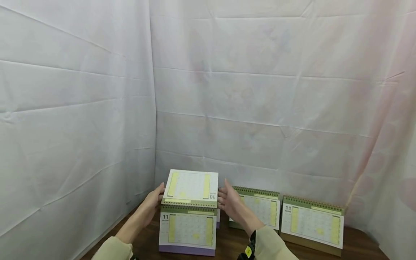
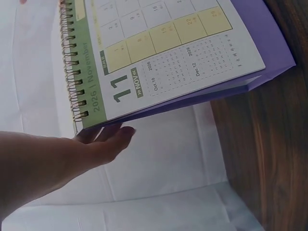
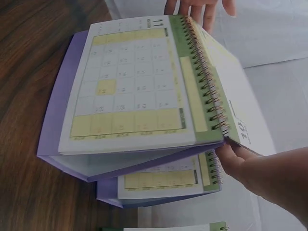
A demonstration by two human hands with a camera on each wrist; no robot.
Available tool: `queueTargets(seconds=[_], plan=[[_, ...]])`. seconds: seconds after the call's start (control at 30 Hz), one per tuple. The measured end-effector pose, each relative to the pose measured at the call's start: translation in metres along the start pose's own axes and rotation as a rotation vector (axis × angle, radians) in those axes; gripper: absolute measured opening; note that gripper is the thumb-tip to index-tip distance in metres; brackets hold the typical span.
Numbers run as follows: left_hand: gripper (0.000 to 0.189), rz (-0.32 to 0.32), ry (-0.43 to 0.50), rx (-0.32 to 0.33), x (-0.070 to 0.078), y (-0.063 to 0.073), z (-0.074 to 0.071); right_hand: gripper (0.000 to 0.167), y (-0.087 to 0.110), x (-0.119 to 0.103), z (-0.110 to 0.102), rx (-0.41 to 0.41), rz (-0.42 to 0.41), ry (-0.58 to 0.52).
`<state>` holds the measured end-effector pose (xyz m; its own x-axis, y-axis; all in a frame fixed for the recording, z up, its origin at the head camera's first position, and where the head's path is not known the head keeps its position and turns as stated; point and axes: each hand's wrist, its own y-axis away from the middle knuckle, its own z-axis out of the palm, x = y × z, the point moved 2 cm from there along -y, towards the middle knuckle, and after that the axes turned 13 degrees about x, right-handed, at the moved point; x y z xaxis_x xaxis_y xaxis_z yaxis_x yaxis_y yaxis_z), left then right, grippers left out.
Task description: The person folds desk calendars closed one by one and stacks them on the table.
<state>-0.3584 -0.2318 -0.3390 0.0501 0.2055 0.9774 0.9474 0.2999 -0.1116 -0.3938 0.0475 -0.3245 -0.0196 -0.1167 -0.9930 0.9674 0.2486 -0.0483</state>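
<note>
A desk calendar [image 1: 187,231] with a purple stand faces me, its November page in front. Its October page [image 1: 190,186] slants up and back from the spiral binding, upside down to me. My left hand [image 1: 151,202] is at the left edge of that page, fingers extended; in the left wrist view its fingertips [image 2: 126,132] show just past the calendar's top corner. On the opposite side, my right hand [image 1: 232,202] has its fingers at the page's right edge, one finger pointing up. Part of the right fingers is hidden behind the page in the right wrist view.
Close behind stands a second purple calendar [image 3: 159,180], mostly covered by the front one. To the right are a green-based calendar [image 1: 256,211] and a brown-based one [image 1: 312,225], on the dark wooden table [image 1: 146,242]. White cloth [image 1: 227,90] hangs around the table.
</note>
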Motion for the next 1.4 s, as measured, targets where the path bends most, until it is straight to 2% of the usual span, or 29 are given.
queueTargets(seconds=[0.13, 0.37, 0.53, 0.73, 0.9, 1.17, 1.27, 1.4], plan=[[0.079, -0.016, 0.089, 0.007, -0.002, -0.001, 0.001, 0.095, 0.001, -0.002, 0.001, 0.001, -0.018, -0.001], [0.077, -0.035, 0.233, -0.043, -0.008, -0.001, 0.001, 0.089, 0.006, 0.001, 0.004, -0.035, -0.028, -0.051], [0.069, -0.015, 0.299, -0.050, -0.006, 0.003, 0.002, 0.086, 0.008, 0.002, 0.008, -0.040, -0.012, -0.100], [0.057, 0.017, 0.332, -0.029, -0.004, 0.008, 0.002, 0.089, 0.010, 0.004, 0.013, 0.021, -0.017, -0.096], [0.053, -0.001, 0.383, -0.022, -0.004, 0.009, 0.003, 0.094, 0.012, 0.008, 0.017, 0.078, -0.022, -0.073], [0.055, 0.017, 0.382, 0.035, -0.005, 0.007, 0.007, 0.079, 0.012, 0.011, 0.021, 0.182, -0.105, 0.040], [0.048, 0.016, 0.377, 0.048, -0.005, 0.006, 0.008, 0.076, 0.012, 0.013, 0.020, 0.220, -0.088, 0.075], [0.044, 0.004, 0.345, 0.041, -0.004, 0.006, 0.006, 0.082, 0.011, 0.017, 0.018, 0.170, -0.004, 0.087]])
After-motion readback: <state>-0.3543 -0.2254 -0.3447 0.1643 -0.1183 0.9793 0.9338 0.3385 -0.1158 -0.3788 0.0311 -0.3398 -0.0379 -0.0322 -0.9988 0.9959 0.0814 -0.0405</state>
